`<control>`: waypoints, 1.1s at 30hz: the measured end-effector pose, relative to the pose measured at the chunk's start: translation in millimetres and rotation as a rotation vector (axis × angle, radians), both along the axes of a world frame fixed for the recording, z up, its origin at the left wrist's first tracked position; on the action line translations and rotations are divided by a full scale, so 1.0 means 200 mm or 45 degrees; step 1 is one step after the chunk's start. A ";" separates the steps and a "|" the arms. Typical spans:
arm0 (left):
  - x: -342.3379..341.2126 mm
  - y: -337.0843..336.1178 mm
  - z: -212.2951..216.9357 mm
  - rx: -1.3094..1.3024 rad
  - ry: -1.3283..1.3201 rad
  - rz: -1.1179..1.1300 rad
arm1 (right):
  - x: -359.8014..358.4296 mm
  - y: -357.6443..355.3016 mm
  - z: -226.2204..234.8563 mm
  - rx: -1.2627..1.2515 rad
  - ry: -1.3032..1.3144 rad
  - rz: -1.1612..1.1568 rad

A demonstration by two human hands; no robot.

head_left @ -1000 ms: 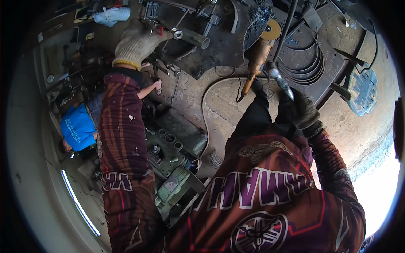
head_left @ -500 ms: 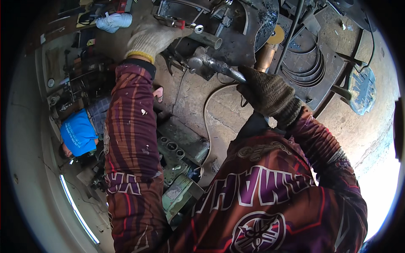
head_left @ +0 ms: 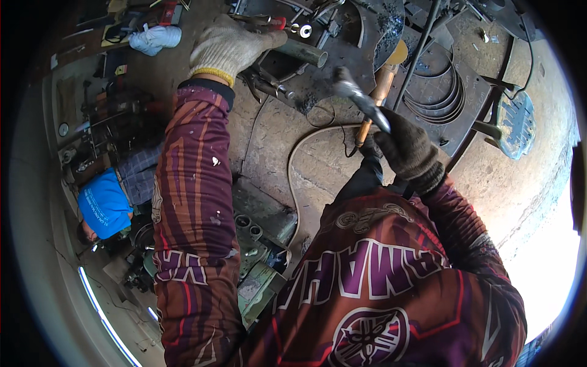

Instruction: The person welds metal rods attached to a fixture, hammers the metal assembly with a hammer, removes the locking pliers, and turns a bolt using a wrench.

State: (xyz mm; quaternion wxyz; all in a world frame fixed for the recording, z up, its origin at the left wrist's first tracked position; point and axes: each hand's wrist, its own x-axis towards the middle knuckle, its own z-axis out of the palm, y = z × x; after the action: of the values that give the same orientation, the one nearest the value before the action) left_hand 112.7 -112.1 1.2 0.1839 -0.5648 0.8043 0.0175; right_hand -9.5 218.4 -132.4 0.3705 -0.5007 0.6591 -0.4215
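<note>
My right hand (head_left: 408, 150), in a dark grey knitted glove, is closed round the handle of a hammer (head_left: 361, 98). The hammer's blurred head points up and left, apart from the metalwork. My left hand (head_left: 229, 49), in a white knitted glove with a yellow cuff, has its fingers curled at the edge of the metalwork. It lies by a short metal pipe (head_left: 306, 53) and a red piece (head_left: 277, 23); what it grips is hidden. Below the pipe, a dark clamp-like metal part (head_left: 266, 82) juts out. A shiny washer-like ring (head_left: 304, 30) sits above the pipe.
A copper-coloured grinder (head_left: 381, 88) with a round disc lies beside the hammer. Curved metal strips (head_left: 452, 107) rest on a steel plate right. A hose (head_left: 290, 168) crosses the concrete floor. A blue-topped stool (head_left: 516, 125) stands far right; a person in blue (head_left: 105, 202) is at left.
My right hand has drawn the hammer up and right, away from the clamp-like part. My left hand stays by the pipe, and the view has shifted slightly.
</note>
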 end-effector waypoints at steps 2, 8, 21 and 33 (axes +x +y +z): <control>-0.01 0.02 0.02 0.086 0.038 0.037 | -0.03 0.12 -0.02 0.029 -0.008 -0.050; 0.01 0.05 0.04 -0.043 0.070 -0.028 | -0.10 0.49 -0.41 0.466 -0.006 -0.526; -0.08 0.09 0.07 0.027 -0.129 0.056 | -0.56 0.63 -0.78 1.105 0.559 -0.233; 0.05 0.03 -0.05 -0.124 -0.235 -0.191 | -0.76 0.59 -0.87 1.210 0.694 -0.100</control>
State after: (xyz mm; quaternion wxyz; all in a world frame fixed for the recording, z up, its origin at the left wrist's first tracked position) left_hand 122.9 -106.1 -8.4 0.2302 -0.5106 0.8238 -0.0875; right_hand -161.8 336.2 -306.7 0.3558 -0.3442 0.8672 0.0540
